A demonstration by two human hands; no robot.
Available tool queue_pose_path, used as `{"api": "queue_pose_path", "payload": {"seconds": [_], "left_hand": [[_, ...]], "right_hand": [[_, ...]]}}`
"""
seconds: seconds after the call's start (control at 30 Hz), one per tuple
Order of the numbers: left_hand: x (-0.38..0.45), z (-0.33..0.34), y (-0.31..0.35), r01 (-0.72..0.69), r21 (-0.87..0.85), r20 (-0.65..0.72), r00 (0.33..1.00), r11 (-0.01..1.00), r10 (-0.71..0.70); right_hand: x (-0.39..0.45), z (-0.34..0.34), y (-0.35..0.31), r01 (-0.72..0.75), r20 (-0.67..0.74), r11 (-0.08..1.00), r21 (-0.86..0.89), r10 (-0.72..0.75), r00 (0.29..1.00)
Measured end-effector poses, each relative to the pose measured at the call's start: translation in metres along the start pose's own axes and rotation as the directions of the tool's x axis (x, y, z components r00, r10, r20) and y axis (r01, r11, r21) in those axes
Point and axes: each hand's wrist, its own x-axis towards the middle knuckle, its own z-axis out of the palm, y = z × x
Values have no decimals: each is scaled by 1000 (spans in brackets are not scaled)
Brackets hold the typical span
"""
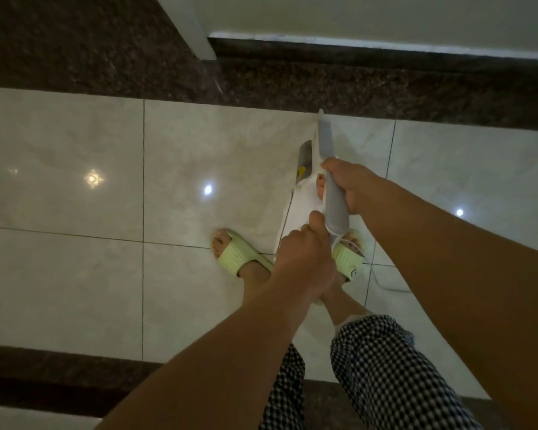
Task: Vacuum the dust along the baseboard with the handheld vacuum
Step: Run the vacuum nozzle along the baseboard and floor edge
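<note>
You hold the handheld vacuum point(317, 193) w/ both hands, nozzle aimed down at the floor, its tip right at the edge of the dark granite strip point(292, 94); the baseboard point(370, 55) runs beyond that strip, apart from the nozzle. Your right hand point(351, 187) is wrapped around the grey handle, fingers curled under. Your left hand point(305, 259) grips the vac's rear end, thumb up on the white body. White cord point(385, 285) trails on the tile floor point(75, 197) behind the vac, by your green slippers point(239, 252).
</note>
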Motion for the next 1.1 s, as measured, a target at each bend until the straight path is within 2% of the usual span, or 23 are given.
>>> {"api": "queue_pose_path", "payload": {"seconds": [0.07,0.17,0.33,0.4,0.47,0.6,0.77,0.93,1.03,1.1], "left_hand": [[4,3,8,57,-45,17,998,997,-56],[7,5,8,76,-18,-7,997,997,-76],[34,-2,14,-79,210,23,997,974,76],[51,0,31,-147,240,70,988,960,134],[67,6,51,-176,243,98,983,954,156],[96,17,86,-146,159,124,984,977,127],[98,11,90,-119,165,121,988,979,100],[64,-4,65,-173,147,165,975,974,148],[60,-6,57,-179,172,174,973,969,149],[72,-4,66,-234,205,183,963,950,198]], "right_hand": [[0,-2,-4,32,-11,999,-24,-32,999],[1,-2,-6,55,-16,998,29,-55,998],[11,-35,-15,22,-71,974,226,-6,997],[16,-60,-26,38,-103,959,281,-9,995],[15,-82,-39,49,-140,961,272,-11,990],[10,-113,-66,87,-240,990,111,-58,969],[6,-110,-75,87,-228,983,160,-49,972],[4,-93,-45,16,-120,960,281,19,993],[6,-90,-34,22,-121,958,285,13,993],[9,-102,-41,35,-153,950,309,13,988]]}}
